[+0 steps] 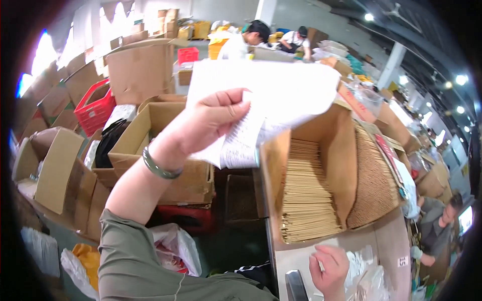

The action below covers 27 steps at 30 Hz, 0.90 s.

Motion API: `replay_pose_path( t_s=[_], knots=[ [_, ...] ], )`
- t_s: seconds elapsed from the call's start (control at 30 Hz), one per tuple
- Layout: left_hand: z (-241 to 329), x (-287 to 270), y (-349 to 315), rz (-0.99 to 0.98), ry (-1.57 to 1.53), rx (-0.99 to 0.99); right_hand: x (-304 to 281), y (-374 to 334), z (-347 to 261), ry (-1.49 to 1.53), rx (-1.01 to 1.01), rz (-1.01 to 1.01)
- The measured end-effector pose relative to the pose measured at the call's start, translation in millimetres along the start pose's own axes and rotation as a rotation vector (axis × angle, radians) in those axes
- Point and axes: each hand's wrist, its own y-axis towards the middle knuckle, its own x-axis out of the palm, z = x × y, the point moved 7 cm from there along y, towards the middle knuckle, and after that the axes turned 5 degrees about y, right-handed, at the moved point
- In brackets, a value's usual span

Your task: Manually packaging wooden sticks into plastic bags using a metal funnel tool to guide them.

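Note:
My left hand (218,118), with a green bangle at the wrist, is raised in front of me and pinches a white sheet of paper (286,85). Small print covers the paper's folded lower part, and its upper part is washed out by light. Low over the table (391,241), my right hand (329,268) has loosely curled fingers, the thumb apart, and nothing visible in it. Beside it lie a dark, long object (296,285) of unclear kind and clear plastic bags (374,286). Beyond it stands an open carton (344,150) packed with flat brown cardboard pieces (309,195).
More brown pieces (371,185) are stacked right of the carton. Open boxes (193,178), a red crate (95,108) and a white plastic bag (175,246) are on my left. One person (439,220) is at the right; two others (241,42) are at the back.

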Motion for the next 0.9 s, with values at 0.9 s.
replay_pose_path(
  t_s=[0.9],
  knots=[
    [-193, 320, -28, -0.592, -1.026, -0.722, -83, -76, -45, 0.066, 0.098, 0.3]
  ],
)
